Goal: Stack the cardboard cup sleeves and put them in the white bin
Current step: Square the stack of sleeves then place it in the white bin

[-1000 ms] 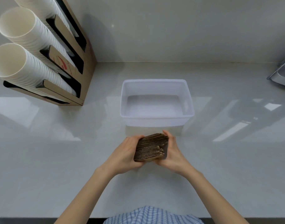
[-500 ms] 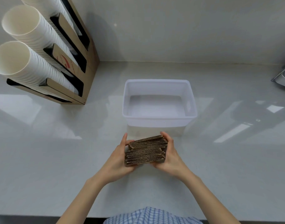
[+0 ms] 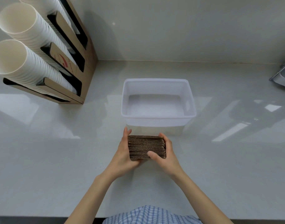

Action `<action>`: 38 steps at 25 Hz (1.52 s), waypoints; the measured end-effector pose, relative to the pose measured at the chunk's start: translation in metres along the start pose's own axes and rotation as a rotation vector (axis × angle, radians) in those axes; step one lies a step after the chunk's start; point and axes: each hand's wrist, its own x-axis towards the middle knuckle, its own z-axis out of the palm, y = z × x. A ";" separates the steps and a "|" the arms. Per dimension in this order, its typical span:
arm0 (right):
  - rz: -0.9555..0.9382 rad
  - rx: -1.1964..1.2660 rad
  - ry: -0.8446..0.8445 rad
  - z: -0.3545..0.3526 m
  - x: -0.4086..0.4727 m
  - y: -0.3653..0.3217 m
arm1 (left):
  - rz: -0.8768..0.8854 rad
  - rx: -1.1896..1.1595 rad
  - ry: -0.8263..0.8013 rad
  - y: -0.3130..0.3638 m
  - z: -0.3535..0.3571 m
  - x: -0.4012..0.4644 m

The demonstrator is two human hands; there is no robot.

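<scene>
A thick stack of brown cardboard cup sleeves [image 3: 145, 146] is held edge-up just above the counter, a little in front of the white bin [image 3: 158, 121]. My left hand [image 3: 122, 156] presses flat against the stack's left side with fingers pointing away from me. My right hand [image 3: 167, 156] clamps the right side, its thumb lying over the stack's near edge. The white bin is rectangular, stands in the middle of the counter and holds nothing that I can see.
A cardboard cup dispenser [image 3: 77, 75] with long rows of white paper cups [image 3: 23, 59] leans at the back left. A metal object [image 3: 284, 75] pokes in at the right edge. The glossy grey counter [image 3: 57, 159] ends at a wall behind the bin.
The stack has turned from a slanted pose to square between both hands. My left hand has flattened against its side and my right thumb has come over the near edge.
</scene>
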 end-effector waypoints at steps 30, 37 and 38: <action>0.035 0.099 0.425 0.014 0.022 -0.010 | 0.117 0.163 0.065 0.008 0.000 0.005; 0.038 0.080 0.415 0.015 0.027 -0.009 | -0.068 -0.272 0.151 0.008 0.014 0.007; 0.036 0.090 0.414 0.015 0.027 -0.009 | -0.104 -0.344 0.252 0.012 0.020 0.010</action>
